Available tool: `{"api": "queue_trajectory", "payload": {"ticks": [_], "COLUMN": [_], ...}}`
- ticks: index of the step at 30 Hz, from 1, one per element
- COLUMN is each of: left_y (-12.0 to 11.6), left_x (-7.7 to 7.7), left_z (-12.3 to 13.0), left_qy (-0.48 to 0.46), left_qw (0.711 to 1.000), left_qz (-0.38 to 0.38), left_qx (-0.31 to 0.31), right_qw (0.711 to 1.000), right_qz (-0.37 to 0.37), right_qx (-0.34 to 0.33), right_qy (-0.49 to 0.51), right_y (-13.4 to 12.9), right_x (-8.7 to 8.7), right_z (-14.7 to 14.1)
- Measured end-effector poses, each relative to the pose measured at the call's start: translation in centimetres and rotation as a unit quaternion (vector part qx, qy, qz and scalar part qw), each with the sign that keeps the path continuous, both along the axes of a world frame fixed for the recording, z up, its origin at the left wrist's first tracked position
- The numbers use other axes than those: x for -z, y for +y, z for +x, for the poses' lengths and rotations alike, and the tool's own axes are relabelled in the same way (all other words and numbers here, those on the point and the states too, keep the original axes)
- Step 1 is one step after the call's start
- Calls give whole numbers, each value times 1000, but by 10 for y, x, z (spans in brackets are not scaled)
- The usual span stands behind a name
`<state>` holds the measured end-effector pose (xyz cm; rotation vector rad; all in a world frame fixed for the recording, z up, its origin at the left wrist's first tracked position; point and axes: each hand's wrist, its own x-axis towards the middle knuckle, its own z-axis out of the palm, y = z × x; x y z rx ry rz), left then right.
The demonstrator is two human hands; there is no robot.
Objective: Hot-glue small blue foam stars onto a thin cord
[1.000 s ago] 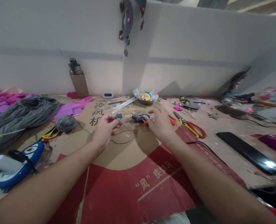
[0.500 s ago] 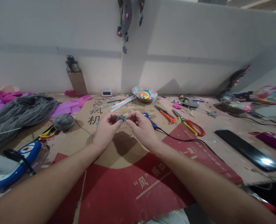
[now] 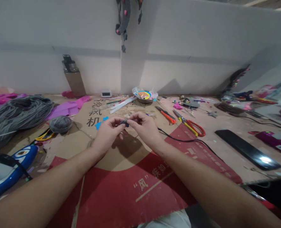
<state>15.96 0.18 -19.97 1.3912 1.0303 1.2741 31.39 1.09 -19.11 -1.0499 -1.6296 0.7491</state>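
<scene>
Between the fingertips of both hands is a small dark grey-blue piece, too small and too covered to name. My left hand pinches its left side. At its right edge, my right hand has thumb and forefinger closed together on it. Both hands hover over a brown and red cardboard sheet, casting a shadow on it. Blue cut-out scraps lie just beyond the left hand. A black cord runs out from behind the right hand.
To the left lie a ball of grey yarn, a large yarn skein and yellow-handled scissors. Right of the hands are an orange cutter, red-handled scissors and a black slab. A small bowl stands by the wall.
The small piece has been turned between the fingers and now looks darker. My right hand covers more of the blue tool behind it. The view has shifted slightly, and the blue scraps show more.
</scene>
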Motion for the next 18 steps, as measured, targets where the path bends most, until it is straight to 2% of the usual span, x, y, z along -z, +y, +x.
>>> {"api": "queue_trajectory", "payload": {"ticks": [7, 13, 18], "left_y": [-3, -3, -2], "left_x": [-7, -8, -10], "left_z": [4, 4, 6], "left_qy": [-105, -115, -123], "left_qw": [992, 989, 986], "left_qz": [-65, -90, -113], "left_qx": [23, 26, 0], "right_qw": [1000, 996, 996], "right_qz": [23, 72, 65], "right_qx": [13, 24, 14], "right_qy": [0, -49, -54], "right_y": [-3, -4, -3], "right_x": [-1, 0, 0], "right_z": [0, 0, 2]}}
